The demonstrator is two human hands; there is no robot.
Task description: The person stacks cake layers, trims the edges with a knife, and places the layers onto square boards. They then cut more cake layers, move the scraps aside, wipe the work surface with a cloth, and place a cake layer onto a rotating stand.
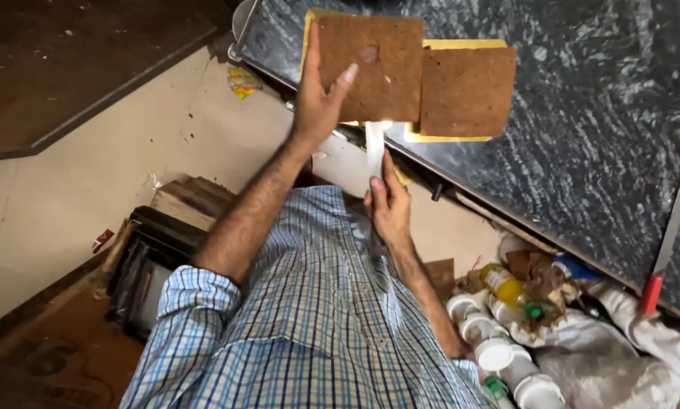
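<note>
The left hand point(321, 98) lies flat, fingers spread, on a rough brown square board point(370, 68) at the edge of the speckled black stone desk point(597, 113). The right hand point(389, 208) pinches a white strip point(375, 148) below it. A second board point(467, 91) touches alongside.

1. Lit evenly by soft daylight, moderately bright, dimmer toward the dark upper-left corner.
2. Faint sheen on the black stone counter point(597, 113).
3. Blown-out white glare on the strip point(375, 148).
4. Slightly soft throughout; stretched toward the edges.
</note>
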